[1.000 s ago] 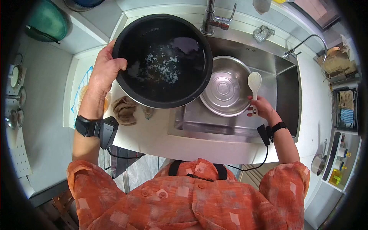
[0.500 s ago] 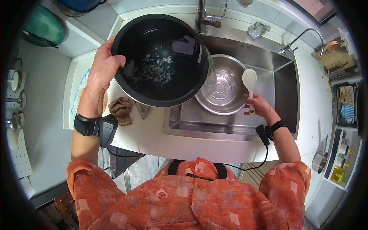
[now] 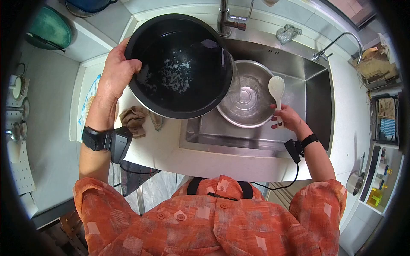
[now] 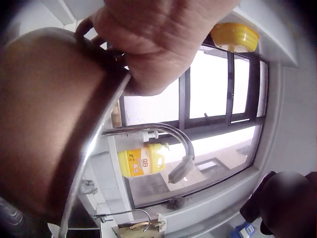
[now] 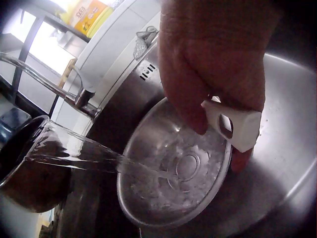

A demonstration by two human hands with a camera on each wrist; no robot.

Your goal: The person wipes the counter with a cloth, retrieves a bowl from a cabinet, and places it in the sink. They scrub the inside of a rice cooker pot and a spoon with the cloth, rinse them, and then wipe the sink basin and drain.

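Basin [image 3: 256,117] partly behind black pot [image 3: 181,113]

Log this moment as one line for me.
Left hand: grips tilted black-lined pot at rim | Right hand: holds white spoon | Water: pouring from pot into steel bowl | Bowl: inside sink
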